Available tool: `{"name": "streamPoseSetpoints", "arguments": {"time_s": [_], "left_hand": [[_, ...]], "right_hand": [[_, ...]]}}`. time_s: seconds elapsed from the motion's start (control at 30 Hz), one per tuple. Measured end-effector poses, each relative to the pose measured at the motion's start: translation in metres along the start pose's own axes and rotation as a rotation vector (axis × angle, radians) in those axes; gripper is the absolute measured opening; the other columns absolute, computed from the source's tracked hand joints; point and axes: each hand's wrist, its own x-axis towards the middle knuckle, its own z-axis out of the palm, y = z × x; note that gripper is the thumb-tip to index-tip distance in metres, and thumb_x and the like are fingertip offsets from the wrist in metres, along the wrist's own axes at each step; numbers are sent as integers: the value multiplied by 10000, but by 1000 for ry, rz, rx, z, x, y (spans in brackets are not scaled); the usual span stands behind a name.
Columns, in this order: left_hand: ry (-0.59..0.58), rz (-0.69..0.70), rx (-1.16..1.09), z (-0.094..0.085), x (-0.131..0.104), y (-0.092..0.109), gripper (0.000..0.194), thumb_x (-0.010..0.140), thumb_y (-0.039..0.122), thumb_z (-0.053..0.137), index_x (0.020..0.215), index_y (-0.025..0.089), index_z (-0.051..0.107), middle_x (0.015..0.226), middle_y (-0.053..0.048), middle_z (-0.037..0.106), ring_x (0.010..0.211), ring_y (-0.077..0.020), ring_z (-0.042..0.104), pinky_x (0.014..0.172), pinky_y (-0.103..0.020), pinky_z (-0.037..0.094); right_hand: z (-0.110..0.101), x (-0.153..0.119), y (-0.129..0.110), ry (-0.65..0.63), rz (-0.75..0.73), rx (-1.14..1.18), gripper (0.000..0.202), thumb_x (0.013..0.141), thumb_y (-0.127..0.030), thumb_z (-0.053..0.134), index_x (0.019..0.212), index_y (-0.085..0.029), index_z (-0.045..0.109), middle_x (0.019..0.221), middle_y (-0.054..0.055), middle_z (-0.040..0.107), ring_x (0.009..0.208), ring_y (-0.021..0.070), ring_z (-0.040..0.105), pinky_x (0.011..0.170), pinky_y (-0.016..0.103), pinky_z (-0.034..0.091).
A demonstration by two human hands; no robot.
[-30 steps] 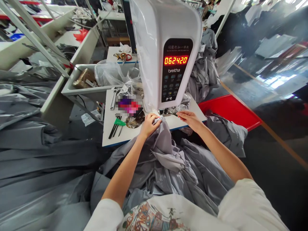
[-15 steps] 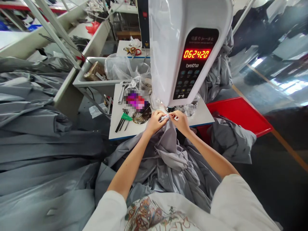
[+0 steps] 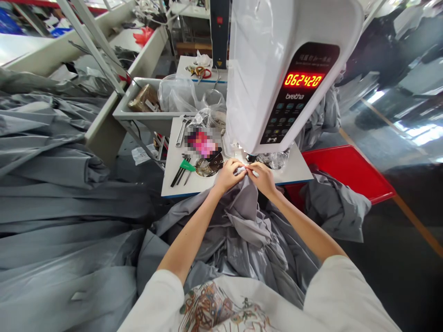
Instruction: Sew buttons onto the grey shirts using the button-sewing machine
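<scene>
The right hand (image 3: 263,179) has moved in beside the left hand (image 3: 228,176), mid-frame; the left fingers pinch the grey fabric (image 3: 246,196), the right fingers seemingly pinch its top edge.

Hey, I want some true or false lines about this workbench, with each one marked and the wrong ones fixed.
1. The left hand and right hand are close together at the grey cloth. True.
2. The wrench is in the right hand. False: it lies on the white table.
3. The display on the machine reads 062420. True.
4. The red tray is left of the machine. False: it is to the right.
</scene>
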Motion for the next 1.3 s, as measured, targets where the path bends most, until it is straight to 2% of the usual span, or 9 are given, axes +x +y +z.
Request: {"name": "streamPoseSetpoints", "arguments": {"time_s": [0.27, 0.4, 0.5, 0.63, 0.83, 0.93, 1.03, 1.3], "left_hand": [[-1, -16, -8, -1, 0, 3, 137, 826, 273, 622, 950, 218, 643, 1018, -39, 596, 1019, -177, 556, 949, -315, 424], [-5, -29, -13, -1, 0, 4, 172, 833, 318, 619, 967, 211, 644, 1019, -43, 594, 1014, -179, 554, 939, -314, 427], [-6, -29, -12, -1, 0, 3, 175, 832, 327, 622, 963, 213, 645, 1022, -39, 592, 1017, -177, 549, 943, -312, 423], [0, -23, -13, 0, 0, 2, 158, 828, 299, 622, 955, 208, 641, 1025, -38, 592, 1013, -176, 549, 941, -312, 422], [-2, -20, -6, 0, 0, 1, 156, 823, 301, 626, 949, 209, 640, 1027, -40, 591, 1012, -177, 550, 938, -312, 421], [1, -13, -9, 1, 0, 0, 165, 827, 307, 623, 958, 209, 643, 1019, -38, 592, 1005, -177, 553, 938, -317, 417], [-14, -14, 4, 1, 0, -1, 163, 805, 254, 636, 962, 209, 637, 1024, -35, 594, 1018, -178, 553, 957, -320, 408], [-35, -28, 15, 1, 1, -3, 189, 771, 187, 647, 957, 220, 636, 1042, -29, 594, 1052, -182, 541, 976, -320, 403]], "right_hand": [[-7, -13, 0, -82, -107, -73, 321, 944, -249, 414, 1134, -245, 673, 1084, 61, 685, 988, 211, 610, 912, 348, 464], [-6, -11, 0, -1, -58, -12, 279, 932, -258, 439, 1050, -252, 693, 1025, 52, 691, 975, 200, 614, 905, 341, 467], [-3, -2, 0, 80, 6, 94, 222, 909, -299, 492, 970, -231, 695, 938, 54, 679, 878, 187, 615, 816, 325, 488], [2, 6, 2, 66, 60, 200, 206, 884, -341, 535, 886, -197, 681, 847, 40, 647, 736, 155, 585, 709, 290, 480], [5, 5, 3, 74, 85, 263, 188, 879, -318, 542, 867, -191, 681, 853, 41, 655, 732, 151, 582, 687, 279, 476], [3, 3, 2, 91, 50, 192, 182, 893, -298, 529, 921, -208, 685, 890, 46, 647, 798, 164, 586, 742, 296, 475], [1, 3, 1, 49, -53, 60, 178, 897, -275, 532, 949, -229, 696, 944, 56, 631, 907, 185, 575, 844, 323, 457], [-5, 15, -1, -110, -77, -126, 134, 865, -260, 582, 883, -240, 714, 904, 62, 613, 911, 211, 555, 826, 334, 430]]}}
